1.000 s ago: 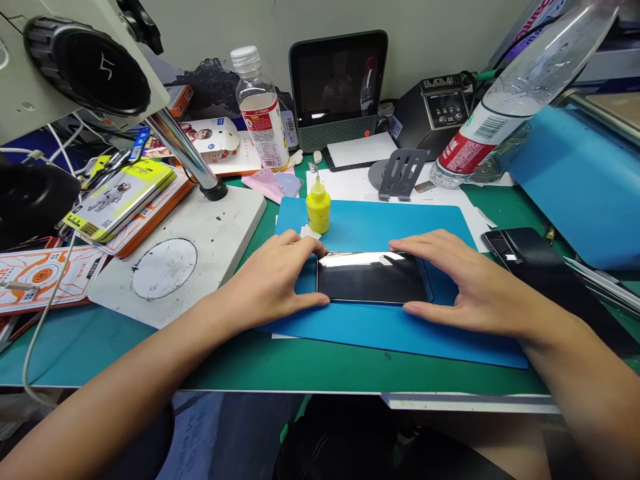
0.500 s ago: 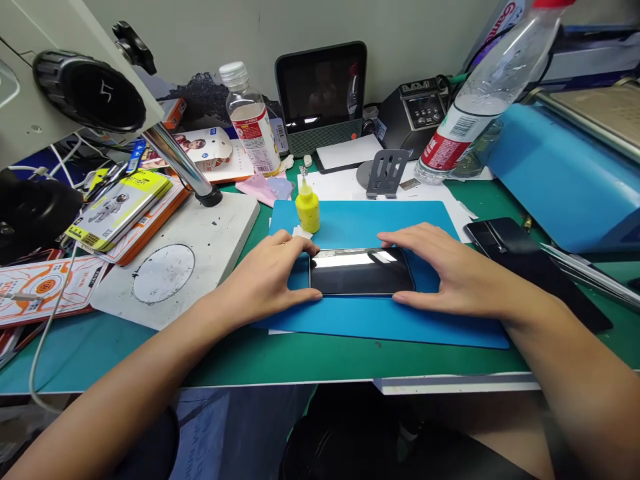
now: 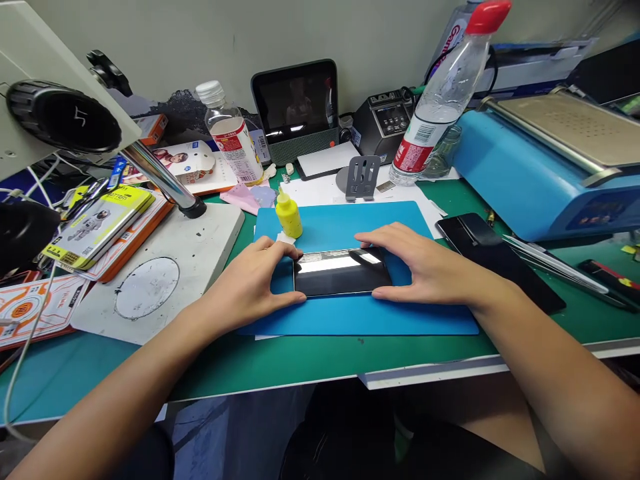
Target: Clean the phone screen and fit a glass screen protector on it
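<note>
A black smartphone (image 3: 343, 281) lies flat on a blue mat (image 3: 350, 320), its glossy screen up and a bright reflection along its upper half. At its left end, my left hand (image 3: 255, 273) grips the long edges between thumb and fingers. My right hand (image 3: 420, 267) holds the right end the same way, thumb on the near edge and fingers at the far edge. Just beyond the phone stands a small yellow squeeze bottle (image 3: 289, 215) with a nozzle.
Left is a microscope stand base (image 3: 210, 247) beside stacked boxes (image 3: 95, 227). Behind stand a drink bottle (image 3: 235, 147), a smart display (image 3: 296, 100), a grey phone stand (image 3: 363, 179) and a red-capped water bottle (image 3: 430, 113). Right are a black phone back cover (image 3: 500, 260) and a blue machine (image 3: 520, 180).
The view has swung to the right, so everything sits further left and more of the blue machine shows. Both hands keep their grip on the phone, which stays on the mat.
</note>
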Motion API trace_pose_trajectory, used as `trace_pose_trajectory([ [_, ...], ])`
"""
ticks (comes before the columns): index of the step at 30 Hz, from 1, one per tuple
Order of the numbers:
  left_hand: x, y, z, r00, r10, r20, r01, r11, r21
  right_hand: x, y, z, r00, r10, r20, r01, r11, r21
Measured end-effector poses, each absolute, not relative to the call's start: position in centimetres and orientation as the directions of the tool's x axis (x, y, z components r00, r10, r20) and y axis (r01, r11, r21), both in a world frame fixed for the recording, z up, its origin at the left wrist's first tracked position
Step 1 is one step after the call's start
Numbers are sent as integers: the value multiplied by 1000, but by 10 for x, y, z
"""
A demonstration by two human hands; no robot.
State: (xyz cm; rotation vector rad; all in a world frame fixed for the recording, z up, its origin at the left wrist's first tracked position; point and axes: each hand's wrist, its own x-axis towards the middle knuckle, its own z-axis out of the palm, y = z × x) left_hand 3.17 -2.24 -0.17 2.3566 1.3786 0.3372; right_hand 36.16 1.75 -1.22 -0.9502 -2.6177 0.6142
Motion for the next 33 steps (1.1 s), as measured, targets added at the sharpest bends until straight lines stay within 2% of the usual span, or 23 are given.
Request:
trace_pose_trajectory([
  [20, 32, -24, -2, 512, 857, 52, 780, -489, 391, 362, 19, -17, -765, 625, 156, 500, 729, -468],
  [33, 34, -24, 2, 501, 865, 33, 784, -469, 406, 360, 17, -13, -766, 627, 145, 514, 731, -448],
])
